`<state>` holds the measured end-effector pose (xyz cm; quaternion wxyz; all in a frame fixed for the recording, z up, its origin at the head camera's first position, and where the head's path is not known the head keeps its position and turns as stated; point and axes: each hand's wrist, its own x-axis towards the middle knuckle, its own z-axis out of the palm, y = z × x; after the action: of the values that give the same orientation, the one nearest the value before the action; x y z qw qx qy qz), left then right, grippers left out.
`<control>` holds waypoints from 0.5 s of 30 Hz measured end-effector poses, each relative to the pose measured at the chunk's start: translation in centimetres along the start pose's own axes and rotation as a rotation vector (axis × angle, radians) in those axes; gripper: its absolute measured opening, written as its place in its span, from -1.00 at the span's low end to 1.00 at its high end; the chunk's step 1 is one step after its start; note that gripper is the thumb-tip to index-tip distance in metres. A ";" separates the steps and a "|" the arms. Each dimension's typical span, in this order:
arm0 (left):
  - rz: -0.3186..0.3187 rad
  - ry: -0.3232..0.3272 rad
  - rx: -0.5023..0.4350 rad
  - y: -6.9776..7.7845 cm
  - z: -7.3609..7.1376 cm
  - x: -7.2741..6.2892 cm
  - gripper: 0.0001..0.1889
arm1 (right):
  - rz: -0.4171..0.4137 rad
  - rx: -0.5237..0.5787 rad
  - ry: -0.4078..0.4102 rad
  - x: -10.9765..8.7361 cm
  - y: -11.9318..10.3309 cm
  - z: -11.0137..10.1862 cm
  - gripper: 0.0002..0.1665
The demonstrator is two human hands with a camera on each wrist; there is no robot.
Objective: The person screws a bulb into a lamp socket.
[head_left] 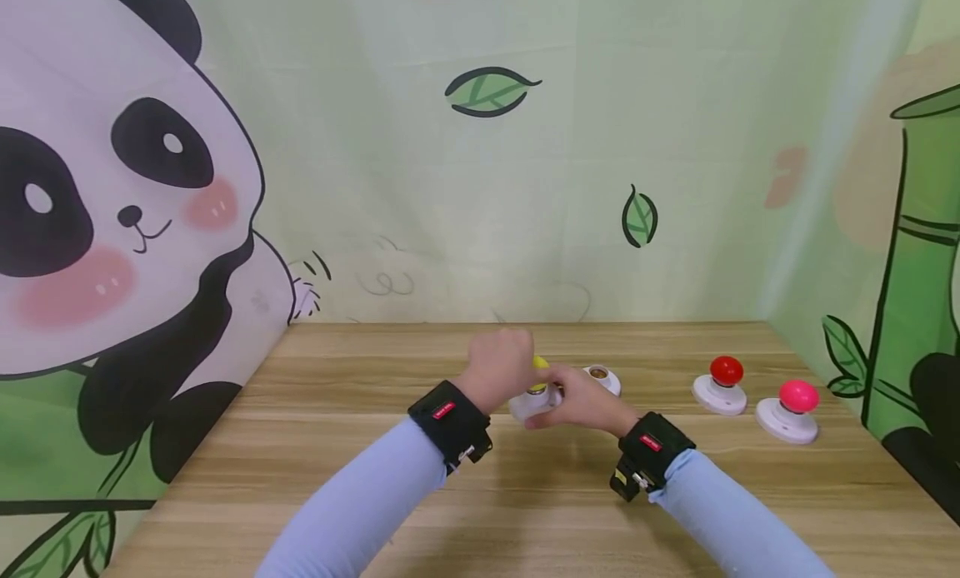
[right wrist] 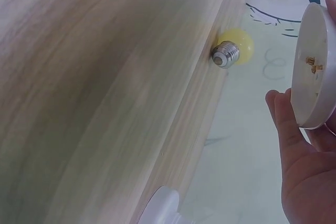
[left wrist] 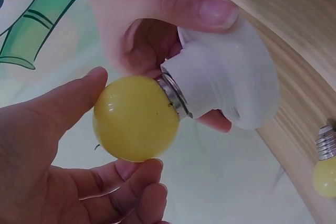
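Note:
My left hand [head_left: 501, 366] pinches a round yellow light bulb [left wrist: 136, 119] between thumb and fingertips. The bulb's metal base sits in the mouth of a white lamp socket [left wrist: 247, 72], with a silver band of it showing. My right hand [head_left: 583, 399] grips that socket by its round base, thumb on one side and fingers on the other. In the right wrist view, the socket's hollow underside [right wrist: 310, 87] shows small brass terminals. The socket is held up off the table, tilted. In the head view, my hands cover much of bulb and socket.
Another white socket [head_left: 603, 378] without a bulb stands just behind my right hand. A second yellow bulb [right wrist: 239, 45] lies on the wooden table [head_left: 337, 478]. To the right stand sockets holding a red bulb [head_left: 726, 370] and a pink bulb [head_left: 798, 396]. A printed cloth backs the table.

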<state>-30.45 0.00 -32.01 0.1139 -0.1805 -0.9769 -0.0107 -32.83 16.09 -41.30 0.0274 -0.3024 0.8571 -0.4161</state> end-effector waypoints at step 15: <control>0.088 -0.074 -0.091 -0.1 0.0 0.2 -0.70 | -0.005 -0.039 0.020 -0.3 0.3 0.0 -0.23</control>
<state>-30.68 0.02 -31.93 0.0700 -0.2286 -0.9700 -0.0433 -32.72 16.38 -41.53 0.0119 -0.3011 0.8644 -0.4026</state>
